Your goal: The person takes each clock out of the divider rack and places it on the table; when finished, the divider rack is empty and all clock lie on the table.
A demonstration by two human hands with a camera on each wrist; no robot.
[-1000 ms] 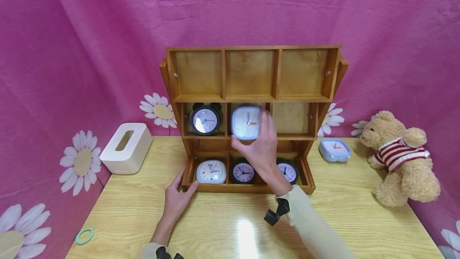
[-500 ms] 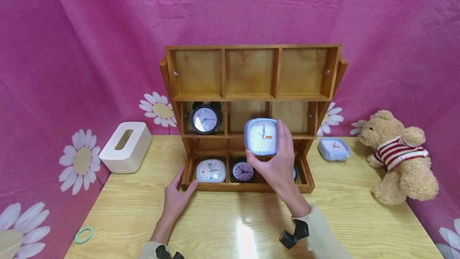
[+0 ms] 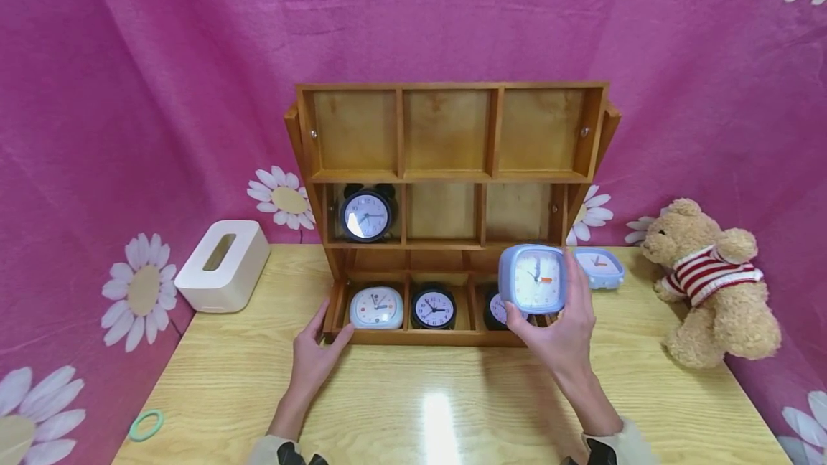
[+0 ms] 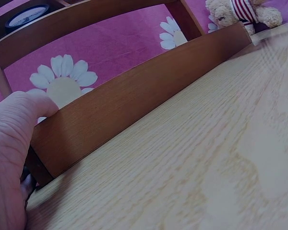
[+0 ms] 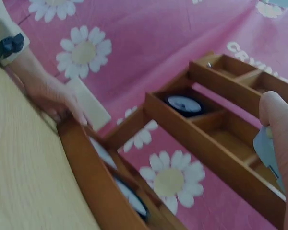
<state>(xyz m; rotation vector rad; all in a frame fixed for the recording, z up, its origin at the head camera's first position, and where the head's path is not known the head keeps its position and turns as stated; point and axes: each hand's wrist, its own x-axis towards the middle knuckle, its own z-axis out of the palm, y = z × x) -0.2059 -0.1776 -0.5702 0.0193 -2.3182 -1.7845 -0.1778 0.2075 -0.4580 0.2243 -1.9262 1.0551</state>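
My right hand (image 3: 558, 329) holds a light-blue square alarm clock (image 3: 538, 280) up in front of the shelf's lower right, thumb at its lower edge and fingers along its right side. The clock hides part of a black round clock (image 3: 496, 309) in the bottom row. My left hand (image 3: 314, 357) grips the front left corner of the tiered wooden shelf (image 3: 446, 338); in the left wrist view its thumb (image 4: 43, 104) lies over the front board. The bottom row also holds a pale-blue oval clock (image 3: 377, 308) and a black clock (image 3: 433, 309). A black twin-bell clock (image 3: 366, 215) stands in the middle row's left compartment.
Another blue square clock (image 3: 599, 268) lies on the table right of the shelf, beside a teddy bear (image 3: 713, 278) in a striped shirt. A white tissue box (image 3: 222, 266) stands left, and a green ring (image 3: 146, 425) lies at the front left. Pink cloth hangs behind.
My right hand has drawn the blue square clock out of the middle row's centre compartment and carried it right and down. The left hand has stayed on the shelf corner.
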